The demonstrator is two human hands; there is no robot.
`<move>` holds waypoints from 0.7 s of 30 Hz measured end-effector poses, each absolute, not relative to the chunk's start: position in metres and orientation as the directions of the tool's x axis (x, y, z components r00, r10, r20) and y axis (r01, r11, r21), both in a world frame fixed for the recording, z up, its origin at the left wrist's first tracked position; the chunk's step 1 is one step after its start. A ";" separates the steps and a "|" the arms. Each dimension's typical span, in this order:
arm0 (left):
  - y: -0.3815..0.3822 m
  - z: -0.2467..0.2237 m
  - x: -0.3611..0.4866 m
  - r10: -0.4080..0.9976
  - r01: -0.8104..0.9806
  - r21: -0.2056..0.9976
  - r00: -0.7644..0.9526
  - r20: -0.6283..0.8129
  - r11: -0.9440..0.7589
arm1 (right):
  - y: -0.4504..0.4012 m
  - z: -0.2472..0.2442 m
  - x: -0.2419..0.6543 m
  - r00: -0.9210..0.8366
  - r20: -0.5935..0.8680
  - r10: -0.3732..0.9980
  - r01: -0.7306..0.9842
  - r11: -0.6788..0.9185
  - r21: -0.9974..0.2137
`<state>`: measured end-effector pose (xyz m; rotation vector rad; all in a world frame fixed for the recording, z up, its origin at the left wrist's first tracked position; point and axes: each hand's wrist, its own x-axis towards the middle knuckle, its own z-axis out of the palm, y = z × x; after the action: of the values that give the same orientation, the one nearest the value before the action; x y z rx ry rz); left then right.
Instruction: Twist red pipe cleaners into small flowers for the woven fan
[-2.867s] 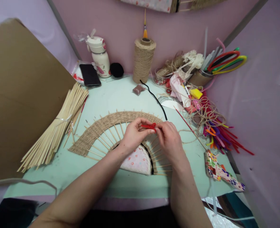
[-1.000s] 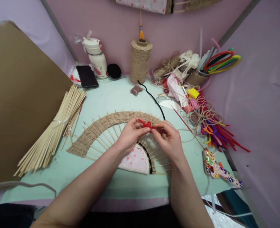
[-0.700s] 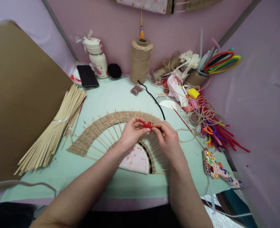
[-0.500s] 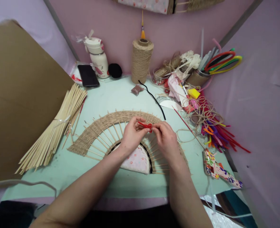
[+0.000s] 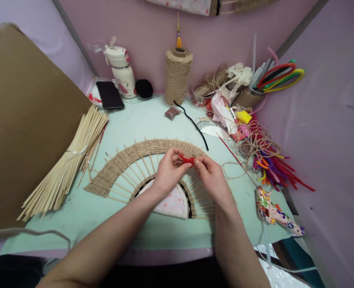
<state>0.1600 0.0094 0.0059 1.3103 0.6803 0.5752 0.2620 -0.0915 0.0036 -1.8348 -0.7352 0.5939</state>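
Between my two hands is a bent red pipe cleaner, curled into small loops. My left hand pinches its left side between thumb and fingers. From the right, the fingertips of my right hand close on the other end. Below them on the table lies a fan-shaped piece of woven twine over thin wooden sticks. Its half-round centre is pale flowered cloth edged in black. My hands and forearms cover part of the fan.
Bundled wooden sticks lie left, beside a cardboard sheet. Behind stand a twine spool, a bottle and a phone. A black pipe cleaner, tangled twine, coloured pipe cleaners and a flower-patterned glue gun are right.
Both hands still grip the red pipe cleaner; its loops have turned slightly and show less between the fingers. The whole view has shifted a little.
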 end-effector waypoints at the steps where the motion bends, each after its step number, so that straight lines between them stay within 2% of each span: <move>1: 0.011 0.006 0.161 0.715 -0.022 0.963 0.675 -0.183 0.268 | -0.091 0.003 0.262 0.700 -0.065 0.712 0.178 -0.261 -0.949; 3: 0.014 0.007 0.162 0.698 -0.057 0.912 0.664 -0.268 0.405 | -0.090 0.004 0.262 0.713 -0.064 0.699 0.127 -0.218 -0.968; 6: 0.015 0.009 0.162 0.681 -0.095 0.866 0.661 -0.315 0.492 | -0.090 0.005 0.261 0.697 -0.072 0.713 0.097 -0.193 -0.976; 14: 0.013 0.016 0.161 0.634 -0.087 0.845 0.702 -0.324 0.528 | -0.087 0.005 0.260 0.691 -0.077 0.719 0.051 -0.154 -0.987; 21: 0.017 0.014 0.160 0.615 -0.089 0.823 0.711 -0.343 0.562 | -0.087 0.006 0.257 0.688 -0.067 0.723 0.080 -0.168 -0.983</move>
<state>0.1605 0.0168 0.0143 0.8860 0.6698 0.4529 0.2566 -0.0873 0.0060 -1.6649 -0.6587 0.6466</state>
